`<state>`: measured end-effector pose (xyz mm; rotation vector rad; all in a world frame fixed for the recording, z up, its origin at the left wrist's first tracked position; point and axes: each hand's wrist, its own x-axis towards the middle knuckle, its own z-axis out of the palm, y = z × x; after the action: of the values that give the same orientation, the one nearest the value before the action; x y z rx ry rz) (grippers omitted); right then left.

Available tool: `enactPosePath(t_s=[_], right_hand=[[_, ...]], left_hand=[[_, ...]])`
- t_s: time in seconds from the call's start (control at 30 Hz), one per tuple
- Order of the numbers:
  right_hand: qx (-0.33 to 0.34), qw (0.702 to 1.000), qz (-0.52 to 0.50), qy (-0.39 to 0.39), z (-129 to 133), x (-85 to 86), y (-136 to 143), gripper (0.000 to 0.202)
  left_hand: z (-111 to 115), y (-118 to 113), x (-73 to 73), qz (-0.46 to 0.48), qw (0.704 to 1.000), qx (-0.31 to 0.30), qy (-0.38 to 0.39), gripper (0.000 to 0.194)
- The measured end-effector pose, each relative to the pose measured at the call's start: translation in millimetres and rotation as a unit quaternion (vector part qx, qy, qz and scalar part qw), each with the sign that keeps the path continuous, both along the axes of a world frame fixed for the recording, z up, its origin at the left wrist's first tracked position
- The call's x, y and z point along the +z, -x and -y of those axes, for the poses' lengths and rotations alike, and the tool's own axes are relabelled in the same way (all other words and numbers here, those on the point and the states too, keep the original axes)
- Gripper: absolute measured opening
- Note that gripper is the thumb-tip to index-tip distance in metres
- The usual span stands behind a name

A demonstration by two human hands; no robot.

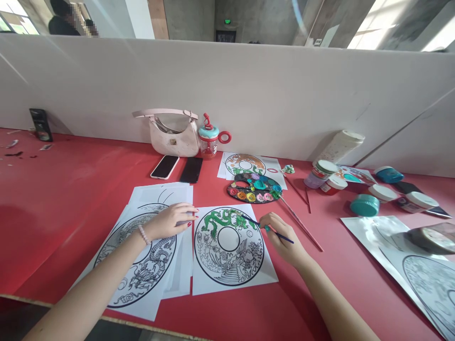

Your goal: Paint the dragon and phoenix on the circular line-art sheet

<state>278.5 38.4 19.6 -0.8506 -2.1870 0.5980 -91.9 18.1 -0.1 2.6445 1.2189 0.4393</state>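
Note:
In my right hand [279, 234] is a thin dark-blue paintbrush [286, 237], its tip on the upper right of a ring drawing [229, 265]. The dragon along the top of that ring is painted green; the bird below is black outline. My left hand [170, 221] lies open, fingers stretched, over a stack of printed sheets [149, 303] and near the drawing's left edge. Behind the drawing sits a dark paint palette [232, 192] with several colours in its wells. A second paintbrush [302, 225] leans with its tip on the palette.
Paint jars [365, 205] and a paper roll [341, 147] stand at the right, near another drawing sheet [377, 237]. A pink handbag [174, 139], a red-handled cup [209, 135] and two phones [165, 166] are behind. A coloured ring picture [245, 163] lies past the palette. A white partition [249, 94] bounds the red table.

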Motion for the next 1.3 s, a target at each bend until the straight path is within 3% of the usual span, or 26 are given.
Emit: enactPosePath(t_s=[0.33, 0.93, 1.3], right_hand=[[-0.011, 1.0, -0.002, -0.008, -0.9, 2.2, -1.5, 0.023], [0.047, 0.999, 0.002, 0.026, 3.0, 2.3, 3.2, 0.02], [0.006, 0.999, -0.017, 0.033, 1.3, 0.6, 1.7, 0.024]], left_hand=[[0.3, -1.9, 3.9, 0.006, 1.0, 0.0, 0.008, 0.031], [0.1, -2.1, 3.1, 0.009, 1.0, -0.001, 0.001, 0.031], [0.1, -1.5, 2.1, 0.007, 1.0, 0.0, 0.004, 0.031]])
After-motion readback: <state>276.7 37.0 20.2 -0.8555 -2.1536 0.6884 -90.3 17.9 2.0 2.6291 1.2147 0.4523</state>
